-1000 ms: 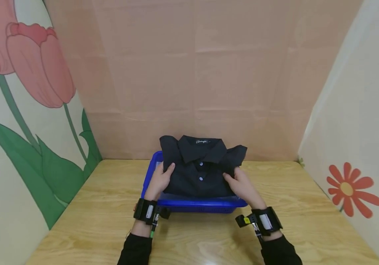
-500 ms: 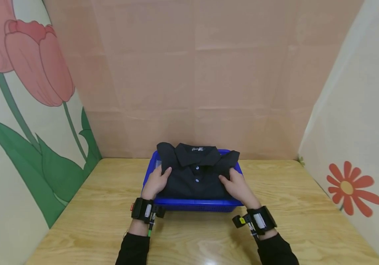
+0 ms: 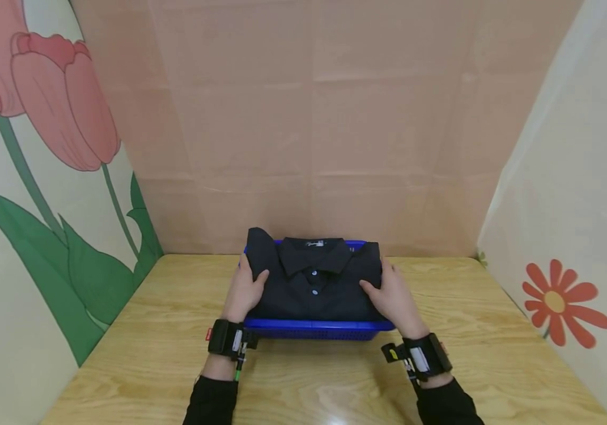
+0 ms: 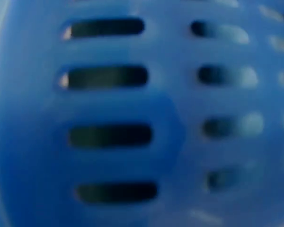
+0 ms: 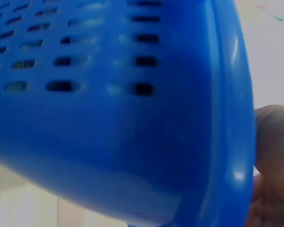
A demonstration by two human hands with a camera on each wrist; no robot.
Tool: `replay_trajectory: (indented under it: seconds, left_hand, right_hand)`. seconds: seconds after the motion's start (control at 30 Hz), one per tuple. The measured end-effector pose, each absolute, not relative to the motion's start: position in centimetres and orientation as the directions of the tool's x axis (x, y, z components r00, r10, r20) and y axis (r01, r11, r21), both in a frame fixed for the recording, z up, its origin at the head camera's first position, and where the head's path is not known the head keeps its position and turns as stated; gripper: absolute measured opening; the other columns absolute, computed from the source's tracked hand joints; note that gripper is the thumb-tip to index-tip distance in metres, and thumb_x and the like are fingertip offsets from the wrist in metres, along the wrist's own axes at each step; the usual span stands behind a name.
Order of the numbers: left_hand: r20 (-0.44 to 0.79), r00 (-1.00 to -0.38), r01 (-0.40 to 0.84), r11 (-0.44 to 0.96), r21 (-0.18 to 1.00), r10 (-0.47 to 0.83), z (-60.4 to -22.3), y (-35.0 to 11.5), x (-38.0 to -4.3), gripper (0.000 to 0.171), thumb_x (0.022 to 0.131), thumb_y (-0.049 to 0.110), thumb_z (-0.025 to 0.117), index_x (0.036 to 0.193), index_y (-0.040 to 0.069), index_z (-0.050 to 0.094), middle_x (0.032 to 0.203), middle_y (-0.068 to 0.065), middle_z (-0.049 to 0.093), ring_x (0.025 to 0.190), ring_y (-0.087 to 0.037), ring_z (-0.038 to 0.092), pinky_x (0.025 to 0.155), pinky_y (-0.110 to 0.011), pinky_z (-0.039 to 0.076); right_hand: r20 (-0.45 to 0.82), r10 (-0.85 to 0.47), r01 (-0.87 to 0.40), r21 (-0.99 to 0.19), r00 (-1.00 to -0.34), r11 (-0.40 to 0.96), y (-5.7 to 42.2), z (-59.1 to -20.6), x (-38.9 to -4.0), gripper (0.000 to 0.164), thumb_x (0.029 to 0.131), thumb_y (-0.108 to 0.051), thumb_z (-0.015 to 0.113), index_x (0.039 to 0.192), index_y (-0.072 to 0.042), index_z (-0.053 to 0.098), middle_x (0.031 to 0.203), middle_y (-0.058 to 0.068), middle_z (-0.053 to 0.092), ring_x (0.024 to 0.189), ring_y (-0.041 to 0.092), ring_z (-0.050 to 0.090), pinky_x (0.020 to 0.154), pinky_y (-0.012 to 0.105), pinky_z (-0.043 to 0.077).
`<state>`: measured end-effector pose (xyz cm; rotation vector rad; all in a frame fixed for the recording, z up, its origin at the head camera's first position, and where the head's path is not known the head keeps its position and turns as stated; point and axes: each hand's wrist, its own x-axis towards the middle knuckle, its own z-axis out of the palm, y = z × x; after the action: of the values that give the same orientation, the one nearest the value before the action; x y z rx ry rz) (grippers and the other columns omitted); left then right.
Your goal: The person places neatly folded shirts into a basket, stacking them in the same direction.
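A folded black collared shirt [image 3: 311,289] with light buttons lies in a blue plastic basket [image 3: 316,326] in the head view. My left hand [image 3: 245,289] is at the shirt's left side, its fingers extended along the edge and its thumb spread over the cloth. On the opposite side, my right hand [image 3: 394,295] has its fingers up along the shirt's right edge, thumb tip touching the front. The left wrist view is filled by the slotted basket wall [image 4: 170,104]. In the right wrist view part of the right hand [image 5: 274,156] shows beyond the basket rim [image 5: 234,118].
The basket stands on a light wooden table [image 3: 314,378], close to a tan covered back wall [image 3: 308,130]. A panel with painted tulips [image 3: 64,106] is on the left, and a white panel with a red flower [image 3: 554,302] on the right.
The shirt has come down into the basket and lies flatter. Both hands have moved outward to its sides, with more of their fingers showing beside the cloth.
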<state>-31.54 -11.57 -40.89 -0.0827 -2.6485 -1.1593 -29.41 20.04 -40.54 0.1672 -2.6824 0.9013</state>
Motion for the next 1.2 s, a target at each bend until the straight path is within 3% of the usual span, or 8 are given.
replay_trajectory:
  seconds: [0.13,0.23,0.37,0.53,0.87,1.07,1.2]
  left_hand:
    - [0.324,-0.945,0.197,0.730,0.654,-0.035,-40.5,-11.5,-31.3,0.076,0.098,0.023,0.059,0.153,-0.007,0.017,0.153,-0.035,0.026,0.140,-0.048,0.032,0.112,-0.055,0.033]
    - [0.354,-0.935,0.220,0.808,0.547,0.016,-40.6,-11.3,-31.0,0.071,0.096,0.024,0.062,0.152,-0.003,0.027,0.156,-0.034,0.020,0.144,-0.049,0.024,0.113,-0.058,0.030]
    - [0.342,-0.933,0.241,0.897,0.371,0.109,-40.8,-10.6,-30.6,0.063,0.095,0.033,0.063,0.148,0.006,0.042,0.158,-0.029,0.019,0.148,-0.048,0.013,0.115,-0.064,0.021]
    - [0.262,-0.942,0.283,0.914,0.289,0.209,-40.9,-9.5,-30.1,0.059,0.098,0.048,0.054,0.146,0.014,0.049,0.158,-0.023,0.026,0.149,-0.043,0.015,0.118,-0.062,0.012]
    - [0.094,-0.970,0.241,0.898,0.368,0.222,-42.0,-9.3,-30.7,0.064,0.097,0.056,0.049,0.148,0.016,0.046,0.156,-0.025,0.029,0.144,-0.048,0.025,0.116,-0.061,0.021]
    - [0.071,-0.971,0.236,0.892,0.386,0.227,-42.3,-9.3,-31.0,0.062,0.098,0.053,0.048,0.147,0.015,0.047,0.155,-0.026,0.032,0.143,-0.049,0.027,0.113,-0.062,0.026]
    - [0.083,-0.970,0.244,0.883,0.402,0.230,-42.4,-9.3,-31.1,0.060,0.099,0.051,0.048,0.147,0.014,0.047,0.155,-0.025,0.033,0.143,-0.048,0.027,0.114,-0.062,0.026]
  right_hand:
    - [0.423,-0.056,-0.263,-0.448,-0.904,0.855,19.9,-40.7,-29.5,0.078,0.091,-0.018,0.069,0.149,0.011,0.025,0.140,0.040,0.037,0.127,0.055,0.042,0.105,0.064,0.036]
    - [0.486,-0.157,-0.323,-0.281,-0.860,0.903,19.3,-41.1,-29.5,0.063,0.089,-0.011,0.069,0.141,0.011,0.041,0.141,0.037,0.041,0.134,0.053,0.036,0.108,0.066,0.030]
    - [0.435,-0.252,-0.343,-0.142,-0.864,0.929,18.3,-41.5,-28.9,0.049,0.090,-0.007,0.063,0.135,0.010,0.051,0.144,0.033,0.043,0.141,0.050,0.030,0.112,0.067,0.021]
    - [0.295,-0.293,-0.338,-0.113,-0.910,0.935,18.0,-41.9,-28.8,0.044,0.098,-0.014,0.053,0.135,0.010,0.051,0.141,0.036,0.045,0.138,0.052,0.034,0.114,0.063,0.024]
    - [0.085,-0.368,-0.376,-0.118,-0.926,0.919,17.9,-42.1,-30.3,0.058,0.105,-0.036,0.040,0.141,0.010,0.043,0.146,0.035,0.039,0.140,0.049,0.033,0.115,0.060,0.024]
    - [0.107,-0.385,-0.398,-0.152,-0.917,0.905,18.0,-42.1,-30.3,0.055,0.105,-0.032,0.042,0.140,0.011,0.045,0.144,0.034,0.042,0.137,0.048,0.038,0.113,0.058,0.029]
    - [0.208,-0.405,-0.444,-0.196,-0.890,0.874,18.6,-42.3,-30.2,0.044,0.102,-0.012,0.047,0.138,0.012,0.046,0.143,0.033,0.045,0.133,0.046,0.045,0.109,0.055,0.038]
